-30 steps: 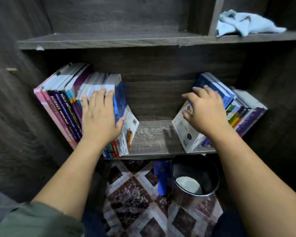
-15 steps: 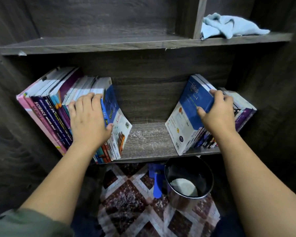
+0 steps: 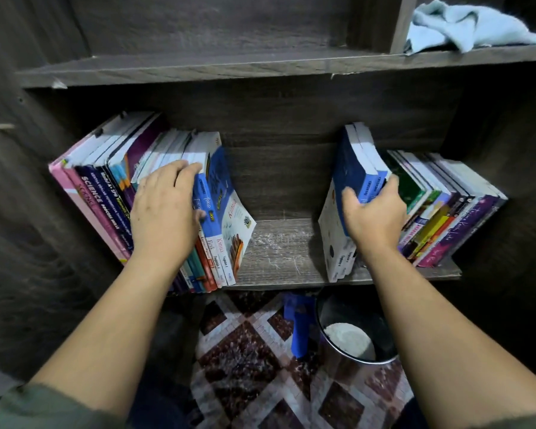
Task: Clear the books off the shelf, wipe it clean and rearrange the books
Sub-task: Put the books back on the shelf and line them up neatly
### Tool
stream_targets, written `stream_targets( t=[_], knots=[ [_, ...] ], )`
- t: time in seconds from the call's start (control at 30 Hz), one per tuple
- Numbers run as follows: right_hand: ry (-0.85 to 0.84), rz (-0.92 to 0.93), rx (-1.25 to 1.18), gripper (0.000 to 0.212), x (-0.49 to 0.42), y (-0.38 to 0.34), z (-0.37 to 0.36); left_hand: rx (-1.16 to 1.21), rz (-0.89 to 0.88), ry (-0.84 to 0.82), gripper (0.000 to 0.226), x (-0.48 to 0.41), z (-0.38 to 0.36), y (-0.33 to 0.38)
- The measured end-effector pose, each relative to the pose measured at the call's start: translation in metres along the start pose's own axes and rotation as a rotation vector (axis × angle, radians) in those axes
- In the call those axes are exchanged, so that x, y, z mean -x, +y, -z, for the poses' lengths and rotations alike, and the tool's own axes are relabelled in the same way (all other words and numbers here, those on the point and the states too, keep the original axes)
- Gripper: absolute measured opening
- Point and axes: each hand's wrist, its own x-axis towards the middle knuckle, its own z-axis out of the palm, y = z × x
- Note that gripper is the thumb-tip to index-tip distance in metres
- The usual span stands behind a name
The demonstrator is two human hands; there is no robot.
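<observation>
The rearranging step looks underway: the left hand (image 3: 164,212) lies open against the left row of books (image 3: 112,193), while the right hand (image 3: 373,212) grips two blue textbooks (image 3: 358,171) beside the right row (image 3: 446,212). Both rows stand on the shelf (image 3: 279,252); next, probably closing the bare gap between them.

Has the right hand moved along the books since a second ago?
Yes. The right hand has shifted right, from the white cover onto the blue books, closer to the leaning right stack.

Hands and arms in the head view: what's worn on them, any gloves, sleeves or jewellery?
Both the left hand and the right hand are bare: no gloves, rings or watch show. The forearms are uncovered too. Only an olive-green sleeve shows at the left upper arm, its edge slightly frayed.
</observation>
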Motion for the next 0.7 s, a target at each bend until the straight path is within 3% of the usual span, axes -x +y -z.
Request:
stream_targets(
  t=[0.23, 0.5, 0.7],
  knots=[
    [0.0, 0.15, -0.118, 0.04, 0.034, -0.021, -0.045, 0.113, 0.036, 0.017, 0.062, -0.002, 0.008, -0.006],
    [-0.081, 0.295, -0.31, 0.035, 0.073, -0.067, -0.09, 0.134, 0.004, 0.004, 0.06, 0.002, 0.012, -0.012],
    [-0.137, 0.349, -0.252, 0.043, 0.099, -0.076, -0.121, 0.178, -0.012, -0.044, 0.064, 0.002, 0.017, -0.018]
  ],
)
